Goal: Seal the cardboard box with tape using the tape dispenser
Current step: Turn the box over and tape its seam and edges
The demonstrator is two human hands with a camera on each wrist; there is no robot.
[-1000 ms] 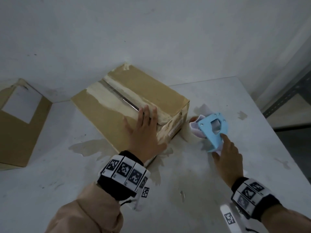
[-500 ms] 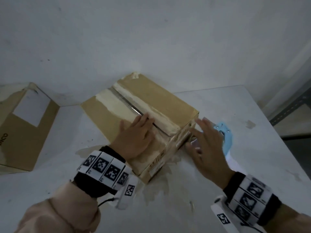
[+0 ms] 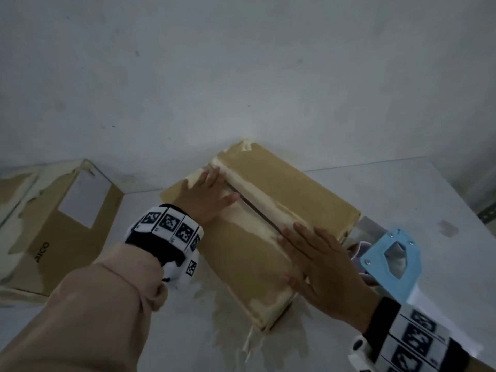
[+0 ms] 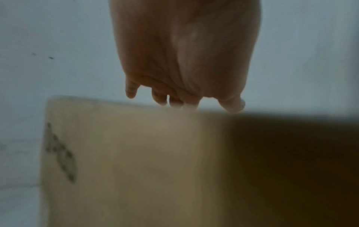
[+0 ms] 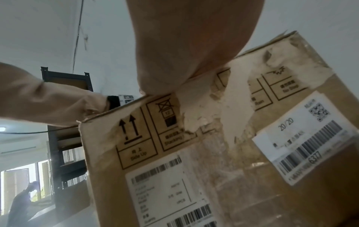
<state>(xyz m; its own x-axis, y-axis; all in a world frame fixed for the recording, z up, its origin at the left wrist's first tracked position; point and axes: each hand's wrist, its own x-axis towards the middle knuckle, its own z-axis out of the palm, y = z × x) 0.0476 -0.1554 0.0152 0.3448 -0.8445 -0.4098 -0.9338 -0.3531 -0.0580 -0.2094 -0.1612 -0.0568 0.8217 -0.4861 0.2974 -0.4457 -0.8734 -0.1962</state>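
Observation:
A brown cardboard box (image 3: pixel 290 200) lies diagonally on the white table, its two top flaps meeting along a dark seam with torn pale strips beside it. My left hand (image 3: pixel 206 197) lies flat on the far left flap, fingers straight. Flat across the near end of the seam lies my right hand (image 3: pixel 319 261), with its fingers spread. The blue tape dispenser (image 3: pixel 391 261) stands on the table just right of the box, untouched. In the right wrist view the box's end face (image 5: pixel 194 153) shows labels and barcodes. The left wrist view shows my left hand (image 4: pixel 184 61) above the blurred box top (image 4: pixel 136 161).
A second cardboard box (image 3: pixel 53 226) with a white label stands at the table's left edge against the wall. The white table (image 3: pixel 402 189) has stains near the front of the box. A metal shelf (image 3: pixel 485 208) stands beyond the table's right side.
My right hand left the tape dispenser and moved left onto the near end of the box top. My left hand slid from the near end up to the far part of the left flap.

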